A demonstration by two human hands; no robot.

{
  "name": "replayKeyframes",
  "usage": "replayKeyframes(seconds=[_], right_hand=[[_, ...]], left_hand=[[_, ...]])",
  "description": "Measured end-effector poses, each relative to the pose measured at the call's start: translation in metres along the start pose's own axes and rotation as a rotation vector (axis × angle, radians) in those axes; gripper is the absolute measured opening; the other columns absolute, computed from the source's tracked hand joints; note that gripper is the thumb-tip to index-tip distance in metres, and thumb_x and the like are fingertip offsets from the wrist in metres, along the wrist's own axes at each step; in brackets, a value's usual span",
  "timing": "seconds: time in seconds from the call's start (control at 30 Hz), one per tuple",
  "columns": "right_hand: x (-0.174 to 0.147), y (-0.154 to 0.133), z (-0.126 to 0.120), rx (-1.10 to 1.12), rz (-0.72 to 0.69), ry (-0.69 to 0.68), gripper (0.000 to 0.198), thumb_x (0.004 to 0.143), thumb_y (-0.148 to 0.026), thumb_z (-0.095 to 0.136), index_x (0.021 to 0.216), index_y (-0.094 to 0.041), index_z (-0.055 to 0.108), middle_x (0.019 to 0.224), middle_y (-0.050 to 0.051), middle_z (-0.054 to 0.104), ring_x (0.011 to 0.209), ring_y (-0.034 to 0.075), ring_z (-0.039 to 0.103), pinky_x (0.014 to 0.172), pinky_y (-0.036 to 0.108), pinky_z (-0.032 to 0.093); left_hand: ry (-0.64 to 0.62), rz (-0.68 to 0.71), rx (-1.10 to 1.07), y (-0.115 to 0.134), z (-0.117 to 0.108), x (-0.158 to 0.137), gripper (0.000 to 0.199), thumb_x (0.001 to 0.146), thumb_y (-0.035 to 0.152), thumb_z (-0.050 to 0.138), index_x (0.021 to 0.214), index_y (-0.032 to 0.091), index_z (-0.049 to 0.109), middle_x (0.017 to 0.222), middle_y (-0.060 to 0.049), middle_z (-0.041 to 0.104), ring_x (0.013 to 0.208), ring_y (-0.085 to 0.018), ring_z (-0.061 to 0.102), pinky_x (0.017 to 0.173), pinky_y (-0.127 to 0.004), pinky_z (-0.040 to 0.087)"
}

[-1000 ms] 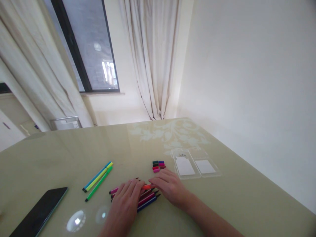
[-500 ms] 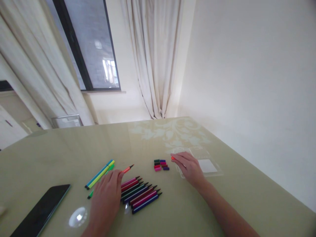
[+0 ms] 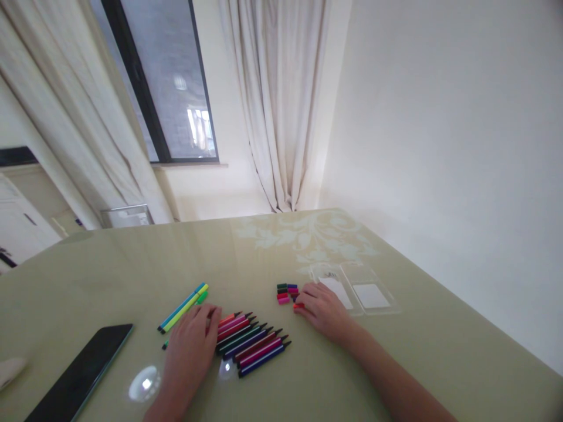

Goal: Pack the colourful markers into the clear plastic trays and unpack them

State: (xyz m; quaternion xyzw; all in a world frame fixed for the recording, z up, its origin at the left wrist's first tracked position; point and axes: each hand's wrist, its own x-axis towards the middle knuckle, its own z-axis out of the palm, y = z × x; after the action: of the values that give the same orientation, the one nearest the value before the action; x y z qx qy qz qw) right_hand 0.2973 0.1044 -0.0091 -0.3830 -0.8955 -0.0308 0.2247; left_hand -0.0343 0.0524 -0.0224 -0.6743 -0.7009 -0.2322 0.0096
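Note:
My left hand (image 3: 193, 340) is closed at the rear of an orange felt-tip pen (image 3: 227, 320), which lies at the top of a slanted row of uncapped felt-tip pens (image 3: 255, 346). Its fingers hide the pen's back end. Orange shows between the fingertips of my right hand (image 3: 323, 309): a pen cap (image 3: 298, 306), low at the near right of a small group of coloured caps (image 3: 282, 296). Part of that group is covered by my fingers. Left of my left hand lie capped blue, yellow-green and green pens (image 3: 185, 308), the green one partly hidden.
A clear plastic case (image 3: 358, 287) with white inserts lies open beyond my right hand. At the front left rests a dark phone (image 3: 83, 372), with a pale object (image 3: 11, 370) at the left edge. The table meets a wall (image 3: 448, 176) on the right.
My left hand has lowered the orange pen from a raised tilt onto the row. My right hand has brought the orange cap down and nearer, beside the other caps. The view shifted slightly.

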Motion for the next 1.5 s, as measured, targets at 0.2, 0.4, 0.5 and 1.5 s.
replayKeyframes(seconds=[0.2,0.4,0.5,1.5], right_hand=[[0.0,-0.002,0.006,-0.001,-0.014,0.065,0.025,0.104,-0.028,0.057,0.084,-0.02,0.07,0.086,0.003,0.067,0.08,0.017,0.059,0.076,0.031,0.042],[0.004,-0.016,-0.003,0.04,-0.056,0.183,0.023,0.106,-0.027,0.051,0.1,-0.021,0.073,0.091,0.006,0.07,0.084,0.018,0.063,0.079,0.031,0.047],[0.007,-0.032,-0.007,0.119,-0.063,0.276,0.028,0.107,-0.03,0.05,0.128,-0.02,0.065,0.106,0.01,0.073,0.098,0.02,0.067,0.087,0.034,0.051],[0.002,-0.007,-0.022,0.106,-0.059,0.476,0.031,0.102,-0.018,0.054,0.128,-0.027,0.069,0.094,0.006,0.074,0.082,0.019,0.066,0.075,0.033,0.052]], left_hand=[[0.093,-0.215,0.236,-0.023,-0.01,-0.001,0.04,0.101,0.043,0.036,0.109,0.018,0.065,0.104,-0.013,0.07,0.097,-0.032,0.063,0.084,-0.044,0.049],[0.127,-0.139,0.105,-0.017,-0.014,0.004,0.037,0.102,0.039,0.037,0.103,0.019,0.067,0.106,-0.013,0.071,0.098,-0.03,0.065,0.083,-0.044,0.051],[0.236,0.104,-0.089,0.009,-0.007,0.0,0.034,0.104,0.04,0.038,0.106,0.022,0.066,0.106,-0.009,0.072,0.098,-0.025,0.067,0.086,-0.038,0.054],[0.158,0.414,-0.017,0.03,-0.008,-0.008,0.032,0.105,0.025,0.036,0.113,0.026,0.067,0.1,-0.005,0.079,0.087,-0.021,0.073,0.078,-0.033,0.053]])
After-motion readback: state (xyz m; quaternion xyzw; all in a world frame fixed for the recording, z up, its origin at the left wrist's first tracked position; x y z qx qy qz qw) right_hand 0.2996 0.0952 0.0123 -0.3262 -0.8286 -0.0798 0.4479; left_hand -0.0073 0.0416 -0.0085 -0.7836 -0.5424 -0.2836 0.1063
